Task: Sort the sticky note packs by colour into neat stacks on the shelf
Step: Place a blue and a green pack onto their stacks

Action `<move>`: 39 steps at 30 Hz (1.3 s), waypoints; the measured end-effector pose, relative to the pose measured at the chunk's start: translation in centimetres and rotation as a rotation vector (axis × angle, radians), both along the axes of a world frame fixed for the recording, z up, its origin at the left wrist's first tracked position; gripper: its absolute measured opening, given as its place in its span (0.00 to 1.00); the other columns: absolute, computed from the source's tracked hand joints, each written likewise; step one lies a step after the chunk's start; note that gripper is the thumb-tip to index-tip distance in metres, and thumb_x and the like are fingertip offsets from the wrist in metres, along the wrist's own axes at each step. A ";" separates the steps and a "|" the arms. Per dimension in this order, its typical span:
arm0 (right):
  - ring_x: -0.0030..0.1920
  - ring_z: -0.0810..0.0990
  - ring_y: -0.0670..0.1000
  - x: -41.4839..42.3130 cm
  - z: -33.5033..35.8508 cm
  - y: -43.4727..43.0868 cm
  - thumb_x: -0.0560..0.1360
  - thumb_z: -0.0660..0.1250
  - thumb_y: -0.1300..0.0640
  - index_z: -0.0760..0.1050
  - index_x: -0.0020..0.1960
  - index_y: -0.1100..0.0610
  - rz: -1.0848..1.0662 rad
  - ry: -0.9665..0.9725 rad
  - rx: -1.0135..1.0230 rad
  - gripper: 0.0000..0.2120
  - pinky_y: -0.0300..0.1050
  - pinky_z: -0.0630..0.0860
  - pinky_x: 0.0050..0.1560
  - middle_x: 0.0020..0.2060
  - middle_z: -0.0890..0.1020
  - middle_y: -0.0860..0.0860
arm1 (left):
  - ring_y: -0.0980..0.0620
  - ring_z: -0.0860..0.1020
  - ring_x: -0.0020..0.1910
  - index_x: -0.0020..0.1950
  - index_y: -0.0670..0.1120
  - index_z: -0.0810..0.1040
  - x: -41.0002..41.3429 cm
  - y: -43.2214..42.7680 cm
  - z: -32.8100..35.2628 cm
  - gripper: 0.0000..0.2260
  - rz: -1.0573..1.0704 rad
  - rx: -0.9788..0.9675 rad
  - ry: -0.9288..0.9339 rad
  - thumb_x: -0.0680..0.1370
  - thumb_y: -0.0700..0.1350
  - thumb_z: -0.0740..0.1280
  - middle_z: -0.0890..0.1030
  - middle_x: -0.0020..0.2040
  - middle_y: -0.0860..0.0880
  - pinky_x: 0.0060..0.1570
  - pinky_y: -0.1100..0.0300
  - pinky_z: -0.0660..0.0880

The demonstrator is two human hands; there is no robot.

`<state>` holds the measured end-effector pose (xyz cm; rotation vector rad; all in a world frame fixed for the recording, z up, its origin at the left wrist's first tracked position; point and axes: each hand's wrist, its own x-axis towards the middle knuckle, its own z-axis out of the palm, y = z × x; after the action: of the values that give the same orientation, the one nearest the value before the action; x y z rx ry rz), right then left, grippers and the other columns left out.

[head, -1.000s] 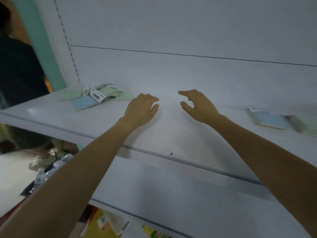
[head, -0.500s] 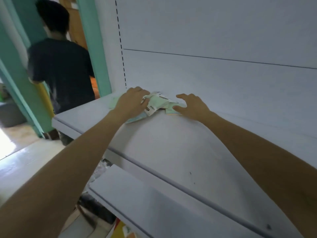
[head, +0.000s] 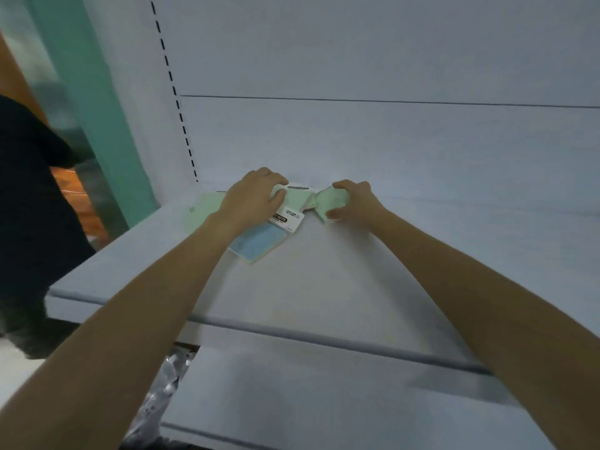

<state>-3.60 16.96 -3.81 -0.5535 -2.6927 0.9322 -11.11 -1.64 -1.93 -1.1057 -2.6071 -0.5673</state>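
Several sticky note packs lie in a loose heap at the back left of the white shelf [head: 324,287]. My left hand [head: 251,198] grips a green pack [head: 293,199] with a white label at the heap's middle. A blue pack [head: 258,243] pokes out below that hand, towards me. Another green pack [head: 203,209] lies flat to the left, partly under my wrist. My right hand [head: 352,203] holds a separate green pack [head: 331,203] at the heap's right side, thumb under its near edge and fingers curled over its far edge.
The shelf's white back panel [head: 389,141] rises right behind the heap. A second white shelf [head: 324,401] sits lower and nearer. A teal post [head: 97,108] stands at the left, with a person in dark clothes [head: 29,206] beside it. Crinkled plastic [head: 162,401] shows below.
Both hands have closed on packs in the heap: the left on the labelled green one, the right on the green one at the right. The view has come closer.
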 end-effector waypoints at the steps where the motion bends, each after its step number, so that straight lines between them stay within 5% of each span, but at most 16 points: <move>1: 0.64 0.69 0.59 0.5 0.0 -0.4 0.70 0.71 0.59 0.63 0.70 0.54 -0.029 0.016 -0.025 0.31 0.43 0.66 0.64 0.67 0.59 0.61 | 0.46 0.70 0.64 0.64 0.47 0.73 0.0 -0.1 -0.1 0.15 -0.024 0.006 0.000 0.79 0.47 0.57 0.73 0.64 0.47 0.61 0.52 0.69; 7: 0.64 0.70 0.57 3.1 -0.9 -0.7 0.70 0.71 0.56 0.63 0.69 0.51 -0.167 0.053 -0.141 0.30 0.37 0.64 0.50 0.68 0.62 0.58 | 0.45 0.75 0.54 0.61 0.46 0.75 0.0 -1.9 -0.6 0.13 -0.104 0.054 -0.033 0.78 0.45 0.60 0.75 0.55 0.44 0.54 0.53 0.72; 12: 0.66 0.68 0.56 3.2 -1.3 -1.3 0.70 0.71 0.58 0.67 0.67 0.53 -0.190 0.149 -0.178 0.27 0.40 0.66 0.58 0.68 0.65 0.58 | 0.51 0.71 0.46 0.60 0.51 0.74 0.1 -5.1 -1.4 0.14 -0.103 -0.096 -0.100 0.76 0.52 0.64 0.72 0.49 0.48 0.49 0.58 0.69; 15: 0.64 0.72 0.56 3.3 -1.4 -1.7 0.72 0.64 0.65 0.71 0.65 0.58 -0.212 0.278 -0.131 0.22 0.36 0.69 0.57 0.64 0.69 0.58 | 0.49 0.72 0.50 0.62 0.54 0.73 0.1 -6.4 -1.6 0.18 -0.090 -0.189 -0.182 0.74 0.57 0.65 0.72 0.57 0.45 0.55 0.55 0.70; 18: 0.55 0.74 0.52 4.1 -1.3 -2.0 0.74 0.58 0.67 0.73 0.63 0.60 -0.245 0.369 -0.181 0.19 0.25 0.69 0.38 0.57 0.72 0.55 | 0.45 0.72 0.62 0.66 0.55 0.71 0.3 -6.4 -1.2 0.21 -0.086 -0.238 -0.269 0.74 0.57 0.65 0.71 0.66 0.44 0.61 0.55 0.68; 21: 0.60 0.73 0.54 4.6 -1.4 -1.9 0.71 0.60 0.67 0.73 0.62 0.57 -0.252 0.390 -0.186 0.20 0.35 0.69 0.52 0.63 0.70 0.58 | 0.47 0.69 0.67 0.68 0.52 0.70 1.0 -6.0 -0.6 0.22 -0.101 -0.245 -0.290 0.74 0.54 0.66 0.71 0.70 0.48 0.62 0.58 0.66; 23: 0.55 0.73 0.56 4.8 -1.4 -2.2 0.69 0.62 0.68 0.72 0.62 0.56 -0.232 0.366 -0.134 0.22 0.40 0.69 0.53 0.61 0.69 0.60 | 0.48 0.70 0.66 0.67 0.53 0.70 1.2 -5.9 -0.2 0.23 -0.095 -0.192 -0.353 0.73 0.53 0.68 0.71 0.69 0.48 0.60 0.58 0.66; 27: 0.41 0.69 0.49 4.8 -1.2 -2.8 0.69 0.62 0.68 0.68 0.65 0.56 -0.207 0.310 -0.003 0.26 0.35 0.64 0.46 0.52 0.64 0.53 | 0.48 0.73 0.58 0.65 0.52 0.72 1.4 -5.7 0.7 0.22 -0.160 -0.156 -0.540 0.72 0.43 0.70 0.73 0.62 0.46 0.56 0.58 0.70; 30: 0.44 0.71 0.53 5.0 -1.3 -2.9 0.69 0.62 0.68 0.66 0.67 0.54 -0.205 0.316 0.038 0.27 0.39 0.66 0.50 0.54 0.66 0.54 | 0.49 0.72 0.48 0.65 0.49 0.73 1.6 -5.8 1.4 0.22 -0.237 -0.130 -0.618 0.72 0.35 0.68 0.73 0.48 0.49 0.42 0.63 0.70; 33: 0.49 0.76 0.59 5.2 -1.4 -2.9 0.70 0.58 0.70 0.67 0.67 0.55 -0.171 0.348 0.074 0.27 0.42 0.71 0.54 0.59 0.69 0.61 | 0.50 0.71 0.45 0.64 0.51 0.73 1.2 -5.9 1.8 0.23 -0.263 -0.075 -0.623 0.73 0.33 0.66 0.71 0.53 0.47 0.42 0.62 0.71; 39: 0.49 0.74 0.53 5.6 -0.6 -2.3 0.70 0.55 0.73 0.67 0.67 0.57 -0.181 0.472 0.057 0.28 0.32 0.69 0.48 0.59 0.71 0.62 | 0.52 0.71 0.40 0.64 0.50 0.74 1.4 -5.7 0.9 0.24 -0.326 0.293 -0.732 0.72 0.29 0.64 0.69 0.53 0.47 0.36 0.65 0.71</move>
<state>1.98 14.64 -4.43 -0.4840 -2.2011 0.8139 -9.76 -7.34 -0.98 -1.4243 -2.7502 -1.6369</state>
